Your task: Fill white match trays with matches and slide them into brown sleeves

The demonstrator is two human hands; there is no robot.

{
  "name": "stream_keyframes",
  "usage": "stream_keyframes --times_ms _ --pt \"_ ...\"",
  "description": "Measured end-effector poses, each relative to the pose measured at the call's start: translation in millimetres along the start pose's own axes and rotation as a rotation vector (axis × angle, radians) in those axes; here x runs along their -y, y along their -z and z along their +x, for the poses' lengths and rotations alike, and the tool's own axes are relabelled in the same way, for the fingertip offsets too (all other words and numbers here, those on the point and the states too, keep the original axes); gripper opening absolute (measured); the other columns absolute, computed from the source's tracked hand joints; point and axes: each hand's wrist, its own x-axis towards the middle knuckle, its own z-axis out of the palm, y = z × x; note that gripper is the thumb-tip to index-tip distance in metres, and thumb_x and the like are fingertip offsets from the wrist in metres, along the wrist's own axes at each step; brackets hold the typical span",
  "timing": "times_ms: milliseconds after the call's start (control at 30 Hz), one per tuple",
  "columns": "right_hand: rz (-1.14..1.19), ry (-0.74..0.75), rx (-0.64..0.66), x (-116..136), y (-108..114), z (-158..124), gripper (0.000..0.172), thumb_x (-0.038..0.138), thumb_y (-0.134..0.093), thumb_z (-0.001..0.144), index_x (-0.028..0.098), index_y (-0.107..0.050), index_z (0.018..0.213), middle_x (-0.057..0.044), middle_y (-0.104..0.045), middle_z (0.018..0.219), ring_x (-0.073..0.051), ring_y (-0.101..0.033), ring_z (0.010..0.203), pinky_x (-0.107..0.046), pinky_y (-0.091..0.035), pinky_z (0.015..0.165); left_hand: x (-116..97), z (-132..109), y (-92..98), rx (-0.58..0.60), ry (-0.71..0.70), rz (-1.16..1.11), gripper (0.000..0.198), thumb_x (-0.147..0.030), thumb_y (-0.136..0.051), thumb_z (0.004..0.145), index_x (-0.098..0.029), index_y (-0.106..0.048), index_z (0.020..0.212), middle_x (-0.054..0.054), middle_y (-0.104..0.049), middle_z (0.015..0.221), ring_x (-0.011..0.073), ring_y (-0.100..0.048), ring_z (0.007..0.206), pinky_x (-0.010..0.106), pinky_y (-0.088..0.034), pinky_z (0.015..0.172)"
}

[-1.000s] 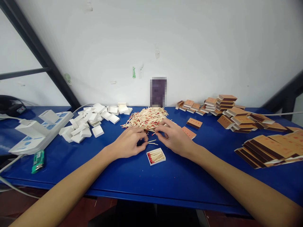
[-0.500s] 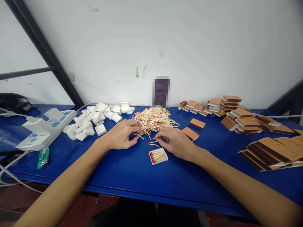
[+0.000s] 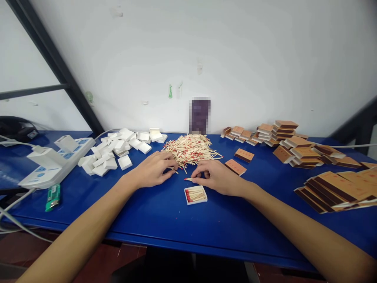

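Note:
A heap of red-tipped matches (image 3: 191,149) lies at the back middle of the blue table. At its left edge, my left hand (image 3: 154,169) has its fingers curled down toward the thumb, with a few match ends showing between them. My right hand (image 3: 216,177) pinches red-headed matches (image 3: 187,179) between thumb and fingers, just above the table in front of the heap. How many it holds is partly hidden. Just nearer to me sits a white matchbox tray (image 3: 195,203), partly filled with matches, their heads mostly to the left.
Empty white trays (image 3: 110,151) are piled at the left. Brown matchbox sleeves (image 3: 303,151) are stacked on the right, with two lone sleeves (image 3: 244,155) closer in. A power strip (image 3: 63,161), cables and a green packet (image 3: 53,197) occupy the far left.
My right hand has moved slightly nearer to me. Loose matches that lay spread before it are now gathered at its fingertips. My left hand stays at the heap's edge.

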Motion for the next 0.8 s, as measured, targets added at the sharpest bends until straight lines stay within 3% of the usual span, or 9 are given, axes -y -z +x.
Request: stream_keyframes --times_ms 367,700,800 --pt "0.036 0.053 0.042 4 1 -10 0.013 0.019 -0.062 0.084 0.019 -0.075 0.083 -0.001 -0.068 0.072 -0.012 -0.055 0.061 -0.024 -0.04 0.058 -3 -1 0.3 -0.021 0.005 -0.025 0.014 -0.025 -0.054 0.093 -0.02 -0.067 0.095 0.004 -0.056 0.095 0.0189 -0.052 0.088 0.032 -0.035 0.079" --pt "-0.063 0.079 -0.07 0 -2 -9 0.014 0.018 -0.062 0.084 0.019 -0.073 0.076 -0.001 -0.066 0.071 -0.013 -0.055 0.065 -0.026 -0.039 0.063 -7 1 -2.6 -0.025 -0.001 -0.053 0.014 -0.023 -0.052 0.092 -0.019 -0.065 0.091 0.004 -0.057 0.095 0.0195 -0.052 0.091 0.034 -0.036 0.082" --pt "-0.119 0.003 -0.15 2 3 -8 0.02 0.019 -0.055 0.089 0.018 -0.07 0.076 -0.001 -0.067 0.074 -0.013 -0.056 0.066 -0.026 -0.038 0.064 -10 2 -4.7 -0.035 -0.012 -0.098 0.015 -0.023 -0.05 0.093 -0.018 -0.064 0.091 0.004 -0.058 0.096 0.0192 -0.053 0.091 0.034 -0.038 0.083"
